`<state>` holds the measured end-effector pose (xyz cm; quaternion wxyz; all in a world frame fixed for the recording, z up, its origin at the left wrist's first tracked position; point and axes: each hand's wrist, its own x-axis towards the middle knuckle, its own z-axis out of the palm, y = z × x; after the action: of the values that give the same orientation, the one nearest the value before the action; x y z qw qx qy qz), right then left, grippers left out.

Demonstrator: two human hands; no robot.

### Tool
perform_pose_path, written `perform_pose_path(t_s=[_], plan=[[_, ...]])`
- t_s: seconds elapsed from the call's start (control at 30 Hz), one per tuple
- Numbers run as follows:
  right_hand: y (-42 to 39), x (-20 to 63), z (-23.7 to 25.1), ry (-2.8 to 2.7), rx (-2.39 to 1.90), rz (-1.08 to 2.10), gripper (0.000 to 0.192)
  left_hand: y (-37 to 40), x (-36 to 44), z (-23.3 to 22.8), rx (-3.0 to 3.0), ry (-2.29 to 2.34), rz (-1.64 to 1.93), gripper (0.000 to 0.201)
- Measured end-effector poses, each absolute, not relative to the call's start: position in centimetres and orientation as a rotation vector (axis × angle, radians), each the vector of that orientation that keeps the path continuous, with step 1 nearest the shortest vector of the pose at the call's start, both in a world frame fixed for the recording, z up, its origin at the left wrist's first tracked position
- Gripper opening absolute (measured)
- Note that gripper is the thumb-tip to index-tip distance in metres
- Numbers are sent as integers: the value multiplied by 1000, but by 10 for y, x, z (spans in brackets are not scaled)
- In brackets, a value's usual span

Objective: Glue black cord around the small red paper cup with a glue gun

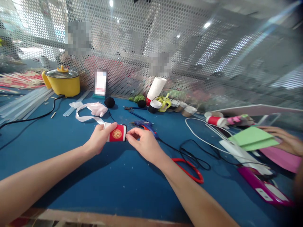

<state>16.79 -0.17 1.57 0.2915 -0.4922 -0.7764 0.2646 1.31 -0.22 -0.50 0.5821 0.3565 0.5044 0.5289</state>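
Both forearms reach in from the bench's near edge. Mid-bench, the left hand (100,138) grips a red paper cup (116,133) lying on its side, while the right hand (142,142) pinches its rim. Behind it lie white ribbon (86,118) and a glue gun (145,125); nothing looks attached yet.

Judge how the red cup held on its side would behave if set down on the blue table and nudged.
The red cup looks like a paper cup, so probably light and easy to crush. Lying sideways between the left hand and right hand, it would likely roll, curving because of its taper. The table looks flat, so little would stop it.
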Motion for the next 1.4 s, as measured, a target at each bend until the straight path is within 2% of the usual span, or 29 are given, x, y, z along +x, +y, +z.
perform_pose_path(t_s=[0.27, 0.43, 0.53, 0.67, 0.77, 0.97, 1.2, 1.4], plan=[[0, 169, 21, -1962, -1222, 917, 10, 5, 4, -5, 923, 1070, 1167, 31], [2, 170, 26, -1940, -1163, 924, 14, 14, -6, 10, 883, 1030, 1073, 21], [3, 170, 28, -2002, -1113, 830, 12, 19, -12, 20, 845, 922, 954, 15], [4, 172, 29, -2147, -1043, 625, 9, 24, -15, 24, 794, 841, 943, 20], [6, 179, 32, -2190, -1098, 592, 12, 25, -12, 19, 894, 843, 990, 20], [15, 185, 41, -2039, -1162, 522, 33, 16, -5, 3, 1024, 812, 1034, 23], [12, 165, 30, -2154, -988, 876, 63, 9, -3, -19, 1173, 836, 1020, 24], [7, 158, 23, -2121, -945, 1093, 69, 7, 4, -19, 1087, 925, 992, 24]])
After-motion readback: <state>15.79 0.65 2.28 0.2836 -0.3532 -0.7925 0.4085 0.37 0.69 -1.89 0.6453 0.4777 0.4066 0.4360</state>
